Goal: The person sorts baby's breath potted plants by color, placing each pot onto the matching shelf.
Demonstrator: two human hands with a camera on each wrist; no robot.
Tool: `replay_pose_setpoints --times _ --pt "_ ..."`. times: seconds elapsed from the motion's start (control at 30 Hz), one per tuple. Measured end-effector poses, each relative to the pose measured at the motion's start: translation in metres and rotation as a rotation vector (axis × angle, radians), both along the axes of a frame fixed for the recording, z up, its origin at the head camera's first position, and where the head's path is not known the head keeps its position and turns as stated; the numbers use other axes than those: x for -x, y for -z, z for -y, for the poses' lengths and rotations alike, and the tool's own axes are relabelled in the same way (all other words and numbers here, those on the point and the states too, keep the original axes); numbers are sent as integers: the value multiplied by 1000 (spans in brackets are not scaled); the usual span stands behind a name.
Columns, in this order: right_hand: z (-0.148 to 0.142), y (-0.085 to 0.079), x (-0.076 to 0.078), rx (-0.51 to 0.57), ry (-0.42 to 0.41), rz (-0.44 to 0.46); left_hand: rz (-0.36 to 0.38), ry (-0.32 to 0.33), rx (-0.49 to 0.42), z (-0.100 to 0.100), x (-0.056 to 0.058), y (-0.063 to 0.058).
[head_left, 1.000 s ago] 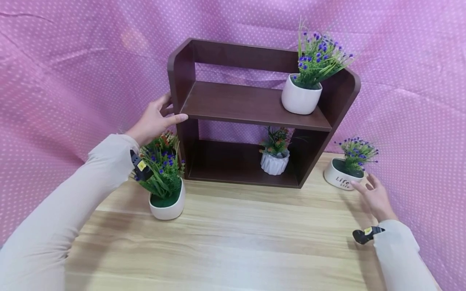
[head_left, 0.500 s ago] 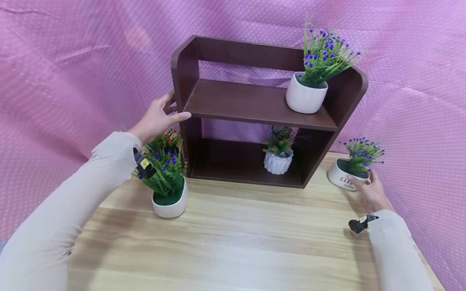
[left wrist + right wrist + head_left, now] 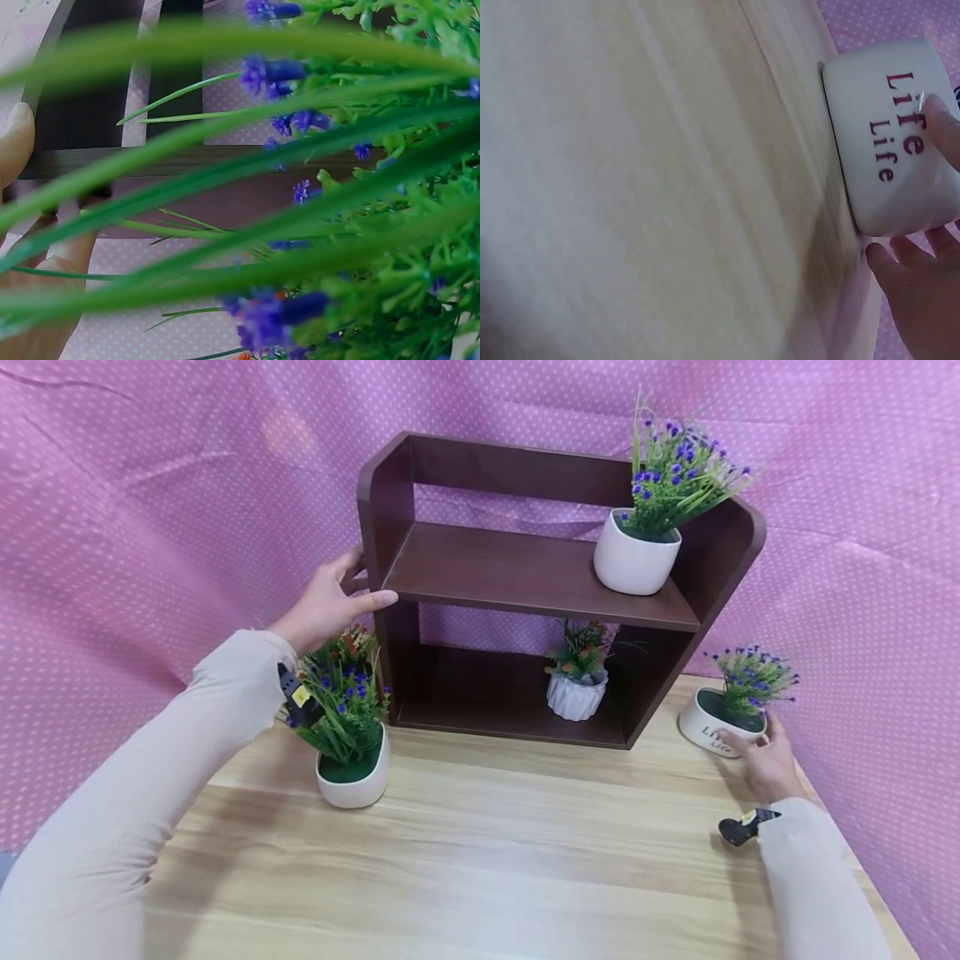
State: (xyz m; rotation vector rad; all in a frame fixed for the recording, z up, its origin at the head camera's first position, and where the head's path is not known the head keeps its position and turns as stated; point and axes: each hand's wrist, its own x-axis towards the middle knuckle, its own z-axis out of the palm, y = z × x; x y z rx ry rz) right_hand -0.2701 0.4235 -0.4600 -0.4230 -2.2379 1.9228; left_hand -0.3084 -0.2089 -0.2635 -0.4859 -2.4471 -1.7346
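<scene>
My left hand [image 3: 326, 602] grips the side panel of the dark brown two-tier shelf [image 3: 480, 560], thumb on the front edge and fingers round the outer side. In the left wrist view, long green leaves and purple flowers cover much of that hand [image 3: 45, 262]. At the right, my right hand [image 3: 768, 764] holds a white oval pot [image 3: 705, 731] of small purple flowers. Its thumb lies on the "Life" lettering of the pot [image 3: 885, 150] and the other fingers reach round the pot's end. The pot's base is at the tabletop.
A white pot [image 3: 637, 560] with purple flowers stands on the upper tier, right. A ribbed white pot [image 3: 576, 695] with orange flowers sits on the lower tier. Beside the shelf's left foot stands another white flowerpot [image 3: 356, 785]. Pink dotted cloth [image 3: 187, 485] hangs behind the wooden table [image 3: 487, 852].
My right hand has closed in on the oval pot, its thumb now over the lettering. The left hand keeps its grip on the shelf. The head view has shifted slightly.
</scene>
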Motion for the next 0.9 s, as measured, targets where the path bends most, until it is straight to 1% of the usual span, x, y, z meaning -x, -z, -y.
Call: replay_pose_setpoints --times 0.03,0.13,0.17,0.27,0.33,0.47,0.57,0.67,0.77,0.9 --pt "0 -1 -2 -8 -1 11 1 1 3 0 0 0" --pt "1 -5 -8 -134 -13 56 7 3 12 0 0 -1" --pt "2 -5 -9 -162 -21 62 9 1 17 0 -1 -1" --pt "3 -7 -13 -208 -44 49 5 -1 18 0 -1 -1" --pt "4 -6 -14 -160 -56 15 1 -4 14 0 0 -2" --pt "1 -2 -17 30 -105 -68 2 -9 18 0 0 -1" --pt "0 1 -18 117 -134 -117 8 -13 27 1 1 -1" --pt "-1 2 -19 128 -124 -139 7 -10 22 0 1 -1" --pt "0 2 -20 123 -104 -120 3 -7 17 0 1 -1" --pt "2 1 -20 85 -82 -87 5 -11 21 0 0 -1"
